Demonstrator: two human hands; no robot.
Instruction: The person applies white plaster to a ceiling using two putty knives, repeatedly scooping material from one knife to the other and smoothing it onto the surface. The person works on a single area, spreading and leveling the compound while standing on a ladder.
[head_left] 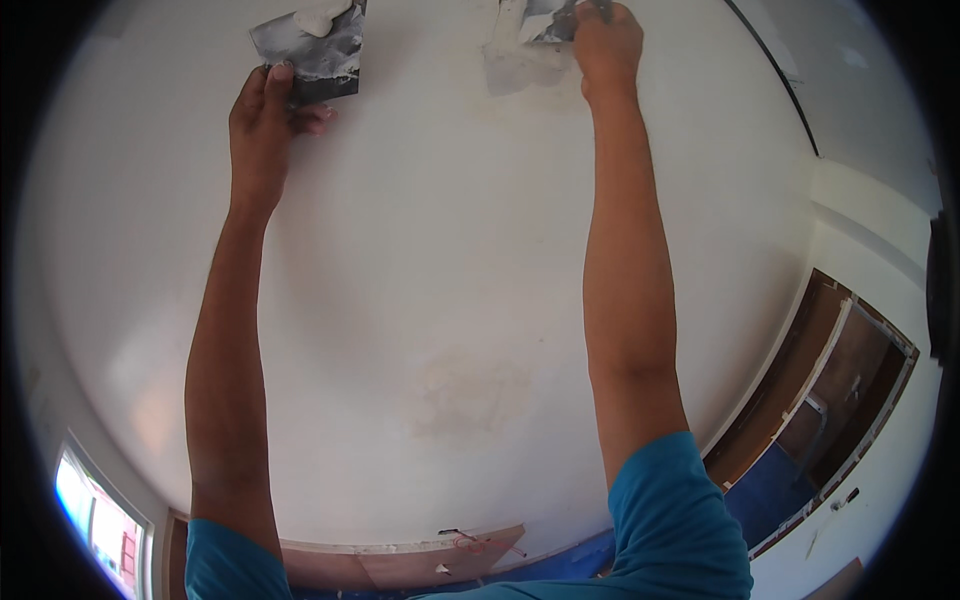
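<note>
Both my arms reach up in front of a white wall point(430, 250). My left hand point(262, 135) is closed on the lower edge of a flat dark plate point(335, 75), its thumb on the face. A lump of white putty point(320, 18) sits on the plate, with smears of it below. To the right, my right hand point(610, 50) grips a dark flat putty knife point(552, 28) with white putty on its blade. The blade lies at the wall beside a damp-looking grey putty patch point(520, 72). The top of the view cuts off part of both tools.
A dull beige stain point(470, 390) marks the wall lower down. At the bottom is a brown wooden panel point(400, 565) with loose wires. On the right stands a brown wooden frame with shelf-like openings point(820, 400). A bright window point(100, 515) is at lower left.
</note>
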